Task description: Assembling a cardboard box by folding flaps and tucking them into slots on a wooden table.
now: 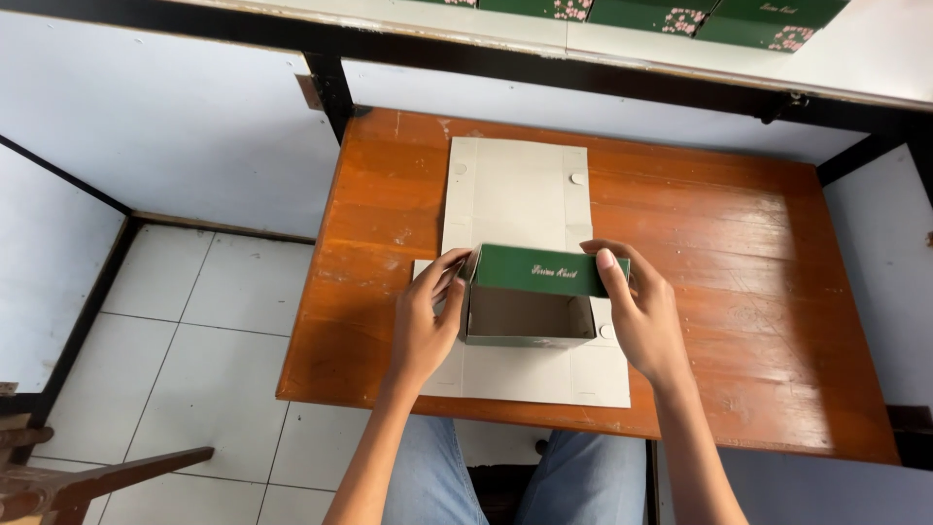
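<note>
I see both hands working a half-folded cardboard box (530, 306), green outside and grey inside, near the front middle of the worn orange-brown wooden table (739, 292). The box's raised walls stand on its own flat grey cardboard sheet (515, 194), which stretches away towards the table's far edge. My left hand (428, 316) presses against the box's left wall, fingers close together and pinching the side flap. My right hand (637, 311) clasps the right end, thumb on the green outer face, fingers curled around the corner. Beyond the table, a pale shelf (875, 58) carries flat green boxes with pink flowers (671, 15). Below lie white floor tiles (194, 331).
</note>
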